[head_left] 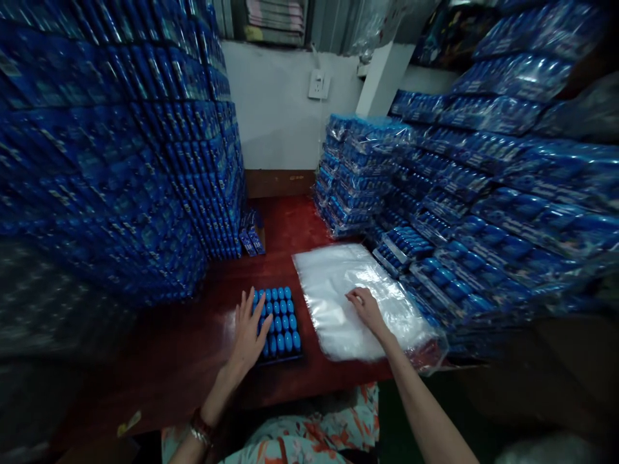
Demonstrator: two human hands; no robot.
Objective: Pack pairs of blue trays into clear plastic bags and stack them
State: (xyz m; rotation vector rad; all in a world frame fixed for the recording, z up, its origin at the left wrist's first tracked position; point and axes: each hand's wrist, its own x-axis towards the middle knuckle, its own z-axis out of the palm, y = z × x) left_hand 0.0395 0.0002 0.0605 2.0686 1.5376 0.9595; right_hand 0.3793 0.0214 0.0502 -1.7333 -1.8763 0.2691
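A block of blue rounded-top items (284, 322) in rows stands near the front of the dark red table. My left hand (249, 332) lies along its left side with fingers spread, covering part of the rows. To the right is a pile of clear plastic bags (333, 309), flat and shiny. Over its middle is my right hand (365, 308), thumb and fingertips drawn together at the film. Whether a bag edge is pinched between them is too small to make out.
Tall stacks of blue packs (184, 148) rise on the left. Film-wrapped blue packs (353, 174) stand at the back, with more stacked (483, 212) along the right. Small blue boxes (252, 240) lie by the left stack. A wall socket (318, 84) is behind the table (290, 219).
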